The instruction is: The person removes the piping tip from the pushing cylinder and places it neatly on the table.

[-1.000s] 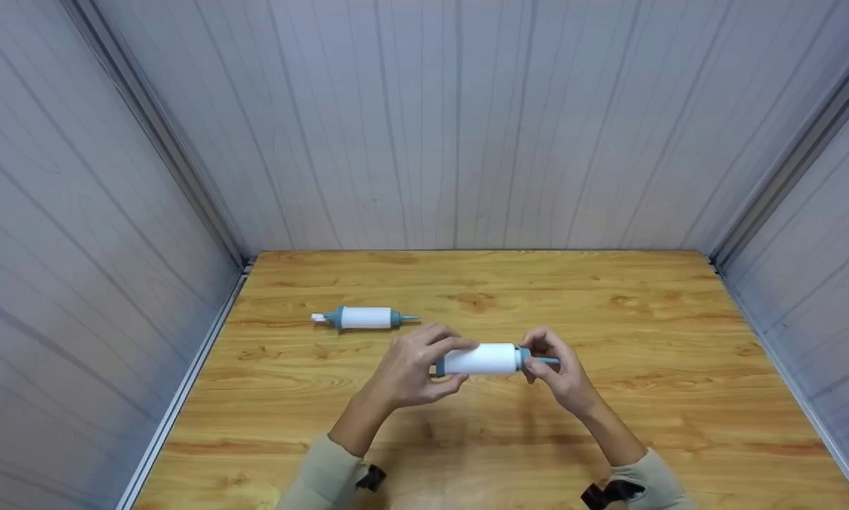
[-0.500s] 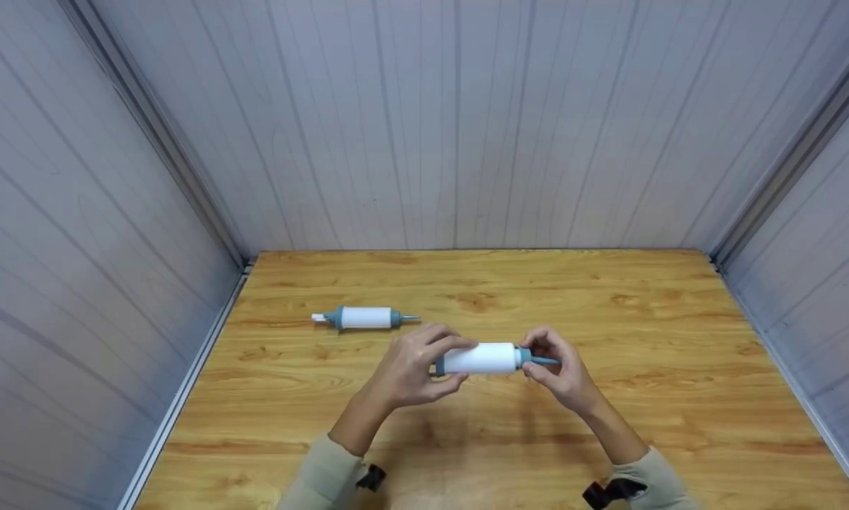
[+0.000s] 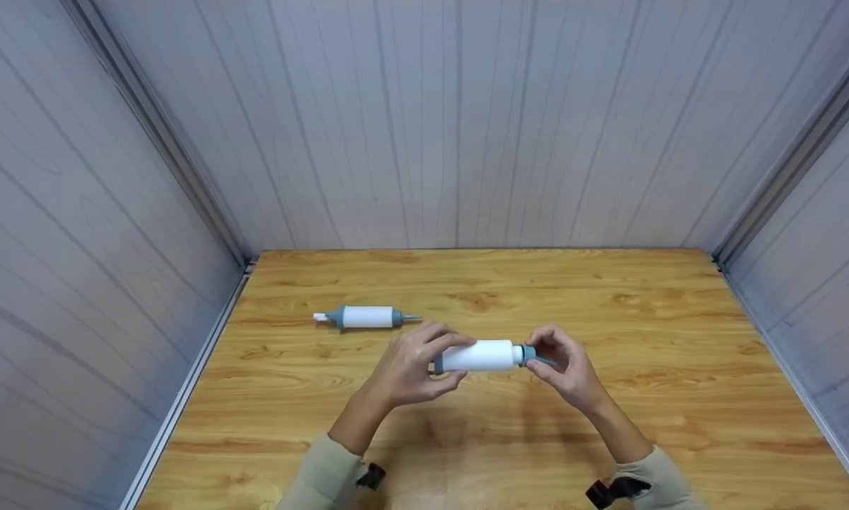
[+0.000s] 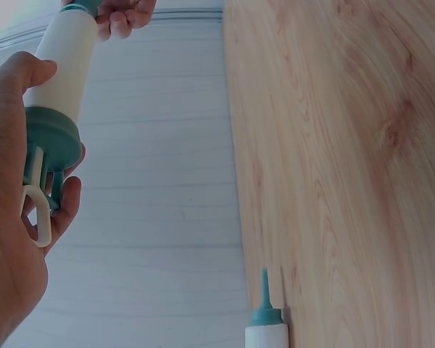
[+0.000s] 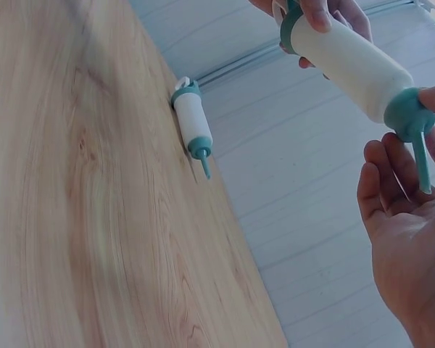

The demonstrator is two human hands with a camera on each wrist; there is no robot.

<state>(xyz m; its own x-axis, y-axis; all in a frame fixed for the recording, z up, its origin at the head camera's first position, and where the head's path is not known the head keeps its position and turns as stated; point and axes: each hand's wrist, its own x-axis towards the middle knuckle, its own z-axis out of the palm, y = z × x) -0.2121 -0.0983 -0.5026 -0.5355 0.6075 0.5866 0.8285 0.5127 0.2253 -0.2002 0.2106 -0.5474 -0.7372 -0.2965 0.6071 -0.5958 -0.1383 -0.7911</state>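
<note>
Held above the table is a white dispenser tube (image 3: 478,355) with teal end pieces, lying nearly level in the head view. My left hand (image 3: 414,365) grips its body near the left end, thumb on one side and fingers on the other. A white looped handle (image 4: 38,214) sticks out of that end in the left wrist view. With thumb and fingers, my right hand (image 3: 566,368) pinches the teal nozzle cap (image 5: 409,114), whose thin spout points away from the tube. White neck shows between tube body and cap in the head view.
A second, similar white and teal tube (image 3: 368,316) lies on the wooden table (image 3: 609,297), behind and left of my hands, with its spout to the right. Pale panel walls (image 3: 460,127) enclose the table at the back and both sides.
My right hand and the nozzle cap have shifted slightly to the right, and more white neck shows beside the cap. The left hand keeps its grip almost unmoved; the second tube stays put.
</note>
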